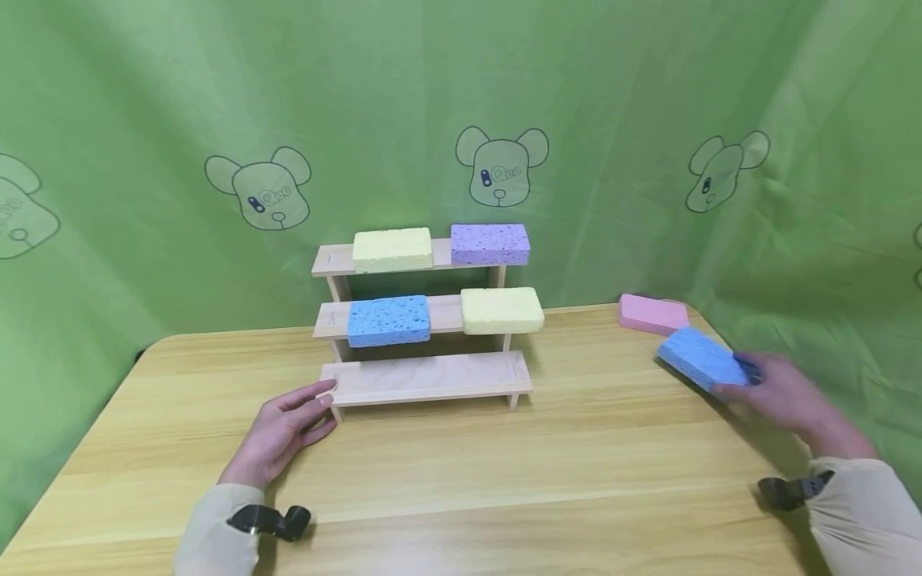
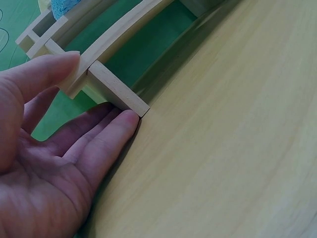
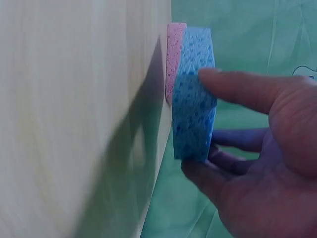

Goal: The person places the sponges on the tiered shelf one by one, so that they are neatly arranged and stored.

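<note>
At the table's right side my right hand (image 1: 788,400) grips a blue sponge (image 1: 700,358) by its near end, held above the wood. In the right wrist view, the thumb presses one side of this blue sponge (image 3: 194,109) and fingers curl at its lower end. My left hand (image 1: 284,432) holds the left end of the lowest step of a three-step wooden rack (image 1: 432,380). The left wrist view shows the thumb on the step's end and the fingertips against the rack's leg (image 2: 119,89). Just behind the held sponge lies a pink sponge (image 1: 651,314).
On the top step sit a yellow sponge (image 1: 392,250) and a purple sponge (image 1: 490,244). The middle step bears another blue sponge (image 1: 389,322) and another yellow sponge (image 1: 502,310). A green curtain (image 1: 403,104) hangs behind and beside the wooden table (image 1: 504,496).
</note>
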Motion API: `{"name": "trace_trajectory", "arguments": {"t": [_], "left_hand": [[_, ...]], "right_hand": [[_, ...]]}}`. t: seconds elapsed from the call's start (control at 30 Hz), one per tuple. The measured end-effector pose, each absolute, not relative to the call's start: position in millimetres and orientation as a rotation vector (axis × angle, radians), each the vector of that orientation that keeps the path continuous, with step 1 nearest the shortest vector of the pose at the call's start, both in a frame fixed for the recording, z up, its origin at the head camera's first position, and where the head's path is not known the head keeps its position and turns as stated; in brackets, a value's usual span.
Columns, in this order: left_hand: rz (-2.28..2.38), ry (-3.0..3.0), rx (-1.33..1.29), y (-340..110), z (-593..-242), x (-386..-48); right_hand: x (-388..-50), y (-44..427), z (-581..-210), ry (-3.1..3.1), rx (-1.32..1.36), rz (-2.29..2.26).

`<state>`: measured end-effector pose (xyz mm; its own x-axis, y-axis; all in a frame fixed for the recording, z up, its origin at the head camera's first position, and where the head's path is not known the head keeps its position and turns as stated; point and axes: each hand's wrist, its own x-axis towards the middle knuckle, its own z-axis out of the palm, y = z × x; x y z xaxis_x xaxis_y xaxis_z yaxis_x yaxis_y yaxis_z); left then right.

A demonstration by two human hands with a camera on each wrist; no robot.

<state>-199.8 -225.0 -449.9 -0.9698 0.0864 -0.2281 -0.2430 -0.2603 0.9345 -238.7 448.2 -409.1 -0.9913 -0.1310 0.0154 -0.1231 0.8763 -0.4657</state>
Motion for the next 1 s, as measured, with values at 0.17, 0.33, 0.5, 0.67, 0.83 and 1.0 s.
{"name": "trace_trajectory", "arguments": {"t": [0.17, 0.33, 0.5, 0.67, 0.83, 1.0], "left_hand": [[2.338, 1.765, -0.186, -226.0, -450.3, -200.1], [2.336, 1.776, -0.177, -227.1, -449.5, -200.4], [2.33, 1.779, -0.178, -227.2, -448.6, -200.3], [2.336, 1.77, -0.183, -226.9, -448.7, -200.6], [2.328, 1.768, -0.176, -226.5, -448.6, -200.9], [2.323, 1.775, -0.173, -226.2, -449.8, -200.8]], "right_hand": [[-237.1, 434.6, -405.9, 3.046, -0.303, -0.802], [-237.4, 424.9, -403.5, 3.049, -0.348, -0.813], [-238.9, 418.7, -401.8, 3.036, -0.359, -0.806], [-241.3, 414.3, -401.5, 3.017, -0.367, -0.812], [-238.3, 409.4, -400.7, 2.993, -0.381, -0.831], [-234.1, 403.6, -397.3, 2.978, -0.399, -0.836]]}}
